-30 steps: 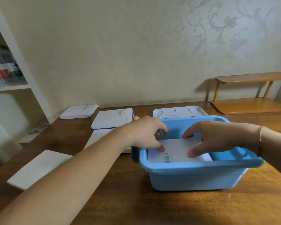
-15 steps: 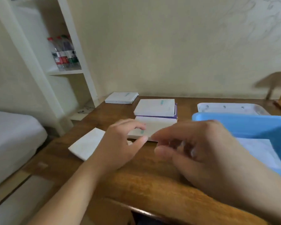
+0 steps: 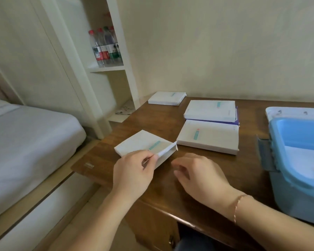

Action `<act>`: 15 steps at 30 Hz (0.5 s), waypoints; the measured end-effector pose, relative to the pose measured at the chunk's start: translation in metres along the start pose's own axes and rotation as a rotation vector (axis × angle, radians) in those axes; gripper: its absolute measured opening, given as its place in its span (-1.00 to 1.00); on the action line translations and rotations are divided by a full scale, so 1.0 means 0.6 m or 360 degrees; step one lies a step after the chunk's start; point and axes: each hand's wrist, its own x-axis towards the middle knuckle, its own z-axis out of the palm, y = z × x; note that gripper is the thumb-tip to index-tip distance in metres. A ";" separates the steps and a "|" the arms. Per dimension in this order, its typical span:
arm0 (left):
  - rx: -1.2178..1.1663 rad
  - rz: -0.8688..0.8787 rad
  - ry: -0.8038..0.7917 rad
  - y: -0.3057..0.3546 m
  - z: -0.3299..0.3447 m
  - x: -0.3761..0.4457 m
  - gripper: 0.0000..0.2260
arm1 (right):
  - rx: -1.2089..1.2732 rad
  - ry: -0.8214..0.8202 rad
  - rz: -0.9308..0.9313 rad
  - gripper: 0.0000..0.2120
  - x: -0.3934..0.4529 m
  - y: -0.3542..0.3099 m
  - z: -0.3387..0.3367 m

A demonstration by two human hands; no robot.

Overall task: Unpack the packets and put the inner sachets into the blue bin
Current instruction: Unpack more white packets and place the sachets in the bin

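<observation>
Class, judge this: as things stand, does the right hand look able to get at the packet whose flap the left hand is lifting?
Probably yes: the right hand hovers open beside the packet, with only bare table between them.

Dark wooden table (image 3: 170,122) carries four white packets: one at the far left corner (image 3: 166,98), one (image 3: 209,111) stacked on a purple-edged item, one (image 3: 208,136) just in front of that, and the nearest (image 3: 140,144) angled by the left edge with its end flap lifted. At the right edge sits a blue bin (image 3: 297,178) holding white sachets, with a white tray (image 3: 294,112) behind it. White shelf (image 3: 105,68) at the back left holds plastic bottles (image 3: 105,46).
</observation>
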 end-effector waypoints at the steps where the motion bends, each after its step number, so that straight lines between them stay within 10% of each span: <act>1: -0.0057 0.0011 0.0057 -0.001 -0.002 0.003 -0.80 | -0.0016 0.0055 -0.0068 -0.68 0.003 -0.006 0.003; 15: -0.0291 0.0264 0.0328 0.000 -0.025 0.007 -0.72 | -0.0482 -0.0016 -0.0244 -0.65 0.050 -0.043 0.034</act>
